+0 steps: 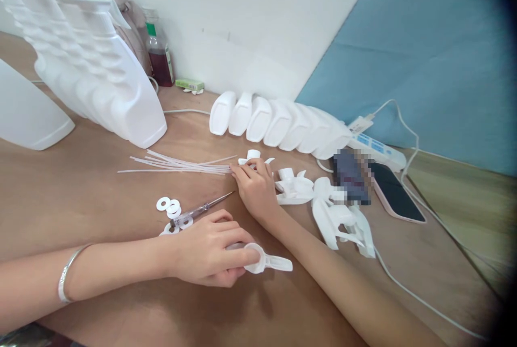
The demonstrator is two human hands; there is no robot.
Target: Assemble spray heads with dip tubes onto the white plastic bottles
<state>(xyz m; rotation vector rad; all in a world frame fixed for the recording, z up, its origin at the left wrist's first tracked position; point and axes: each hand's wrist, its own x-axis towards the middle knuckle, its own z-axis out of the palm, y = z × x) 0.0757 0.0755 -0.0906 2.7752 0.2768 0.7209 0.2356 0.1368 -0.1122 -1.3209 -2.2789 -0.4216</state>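
My left hand (212, 252), with a silver bangle at the wrist, grips a white trigger sprayer head (278, 263). Its thumb rests over the round open end, and a flat tab points right. Farther forward, my right hand (258, 191) has its fingers closed at the right ends of several thin plastic tubes (181, 165) lying on the table. How many it pinches I cannot tell. Just behind those fingers is another white sprayer part (253, 155). Near my left hand lie a clear-handled screwdriver (197, 212) and several white ring washers (163, 204).
White spray bottles (137, 104) stand in a row at the left. White sprayer shrouds (258, 119) line the wall, and more sprayer parts (297, 188) lie right of my hand. A phone (398, 191), power strip (377, 150), cables and a bottle of dark liquid (160, 61) surround the area.
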